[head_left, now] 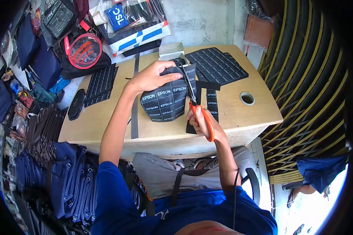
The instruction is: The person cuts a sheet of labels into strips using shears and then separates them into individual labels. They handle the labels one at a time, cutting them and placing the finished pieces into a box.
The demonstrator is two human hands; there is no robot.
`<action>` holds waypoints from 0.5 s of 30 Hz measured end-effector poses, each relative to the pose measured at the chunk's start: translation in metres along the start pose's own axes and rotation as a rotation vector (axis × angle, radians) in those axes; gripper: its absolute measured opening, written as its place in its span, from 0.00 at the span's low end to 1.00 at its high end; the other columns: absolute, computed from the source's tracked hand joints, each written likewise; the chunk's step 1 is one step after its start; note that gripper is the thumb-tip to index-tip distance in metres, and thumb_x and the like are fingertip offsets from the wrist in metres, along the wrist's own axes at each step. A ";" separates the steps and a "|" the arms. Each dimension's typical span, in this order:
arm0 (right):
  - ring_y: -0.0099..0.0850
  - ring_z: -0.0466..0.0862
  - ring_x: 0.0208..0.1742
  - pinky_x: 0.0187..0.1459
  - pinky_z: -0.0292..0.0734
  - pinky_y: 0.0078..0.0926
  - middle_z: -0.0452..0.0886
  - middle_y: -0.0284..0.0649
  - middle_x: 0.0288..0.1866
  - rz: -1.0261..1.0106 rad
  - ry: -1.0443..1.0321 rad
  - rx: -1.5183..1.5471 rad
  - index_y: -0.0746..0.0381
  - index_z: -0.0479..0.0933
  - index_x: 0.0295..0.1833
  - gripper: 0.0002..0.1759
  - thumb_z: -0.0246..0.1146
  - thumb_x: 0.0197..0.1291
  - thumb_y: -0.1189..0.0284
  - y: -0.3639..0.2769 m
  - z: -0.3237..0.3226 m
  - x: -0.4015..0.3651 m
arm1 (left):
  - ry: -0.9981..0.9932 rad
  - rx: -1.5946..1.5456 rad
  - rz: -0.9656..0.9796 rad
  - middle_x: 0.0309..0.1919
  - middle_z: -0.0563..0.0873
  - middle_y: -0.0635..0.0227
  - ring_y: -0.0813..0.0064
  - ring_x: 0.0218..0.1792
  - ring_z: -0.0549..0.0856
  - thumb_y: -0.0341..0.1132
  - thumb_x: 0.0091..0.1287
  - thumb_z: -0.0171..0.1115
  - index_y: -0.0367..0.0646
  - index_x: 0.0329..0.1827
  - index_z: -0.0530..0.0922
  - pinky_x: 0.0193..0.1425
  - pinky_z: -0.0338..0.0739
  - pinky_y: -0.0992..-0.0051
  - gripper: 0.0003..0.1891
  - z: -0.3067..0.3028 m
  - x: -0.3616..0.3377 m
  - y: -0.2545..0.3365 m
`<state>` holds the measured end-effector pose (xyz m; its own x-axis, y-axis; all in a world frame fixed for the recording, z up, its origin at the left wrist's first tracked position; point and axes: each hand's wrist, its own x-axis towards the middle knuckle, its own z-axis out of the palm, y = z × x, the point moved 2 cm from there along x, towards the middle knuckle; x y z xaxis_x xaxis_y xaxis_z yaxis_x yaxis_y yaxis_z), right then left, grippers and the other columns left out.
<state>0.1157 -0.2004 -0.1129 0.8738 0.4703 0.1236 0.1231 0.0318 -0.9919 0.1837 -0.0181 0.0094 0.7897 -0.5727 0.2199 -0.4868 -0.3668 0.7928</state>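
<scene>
**A:** Where is bare wood left on the table (245,119)?

**B:** On the right side, around the 1 round hole (247,98), and at the near left corner, left of the long black strip (135,111).

**A:** How is the middle blocked?

**B:** It is filled by the 2 hands: the label sheet (164,102) is gripped by the left hand (151,76), the scissors (198,107) by the right hand (202,120). Cut strips (212,102) lie just beside them.

**A:** And the back?

**B:** It is closed off by a white box (171,50), stacked sheets (217,66) on the right and a flat sheet (100,84) on the left. The left edge is overhung by a black pouch (76,103), and navy bags (66,176) are heaped below it.
</scene>
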 end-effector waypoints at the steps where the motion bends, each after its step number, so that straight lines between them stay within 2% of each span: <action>1: 0.15 0.58 0.14 0.16 0.52 0.16 0.58 0.26 0.16 -0.003 0.003 0.012 0.66 0.70 0.32 0.38 0.40 0.64 0.38 0.000 -0.001 0.002 | -0.022 0.026 0.001 0.32 0.81 0.74 0.87 0.35 0.74 0.36 0.66 0.62 0.35 0.41 0.78 0.41 0.72 0.80 0.11 0.000 0.000 0.000; 2: 0.17 0.61 0.15 0.17 0.56 0.18 0.60 0.27 0.15 -0.005 0.006 0.024 0.67 0.71 0.31 0.37 0.42 0.65 0.40 0.000 -0.002 0.004 | -0.044 0.051 0.002 0.32 0.81 0.74 0.87 0.35 0.74 0.36 0.66 0.62 0.35 0.41 0.78 0.41 0.72 0.80 0.11 -0.001 0.000 -0.001; 6: 0.16 0.60 0.14 0.16 0.54 0.18 0.59 0.26 0.14 0.004 0.009 0.056 0.66 0.71 0.30 0.36 0.42 0.66 0.41 -0.002 -0.001 0.009 | -0.054 0.039 -0.035 0.30 0.80 0.74 0.87 0.34 0.73 0.37 0.66 0.62 0.36 0.40 0.78 0.39 0.72 0.80 0.12 -0.001 0.002 -0.003; 9: 0.16 0.61 0.11 0.13 0.54 0.15 0.61 0.28 0.13 -0.047 0.010 -0.007 0.66 0.70 0.28 0.41 0.37 0.63 0.36 0.000 -0.001 0.014 | -0.061 0.064 0.001 0.28 0.79 0.75 0.87 0.32 0.72 0.38 0.66 0.62 0.36 0.40 0.78 0.36 0.71 0.81 0.12 -0.001 0.003 -0.005; 11: 0.17 0.61 0.09 0.11 0.55 0.16 0.61 0.29 0.11 -0.009 0.018 0.010 0.67 0.70 0.26 0.40 0.38 0.65 0.38 0.000 -0.001 0.016 | -0.069 0.069 -0.078 0.30 0.80 0.75 0.87 0.34 0.75 0.36 0.65 0.63 0.37 0.38 0.78 0.39 0.71 0.81 0.10 -0.002 0.003 -0.006; 15: 0.18 0.61 0.07 0.09 0.56 0.17 0.60 0.29 0.09 -0.026 0.030 0.021 0.66 0.68 0.24 0.38 0.39 0.67 0.41 -0.002 -0.001 0.020 | -0.079 0.033 -0.086 0.31 0.81 0.75 0.88 0.34 0.75 0.36 0.65 0.63 0.36 0.38 0.78 0.39 0.72 0.81 0.10 -0.001 0.004 -0.007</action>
<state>0.1332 -0.1921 -0.1082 0.8842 0.4422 0.1502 0.1366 0.0627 -0.9886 0.1912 -0.0171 0.0054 0.7980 -0.5934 0.1053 -0.4313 -0.4402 0.7875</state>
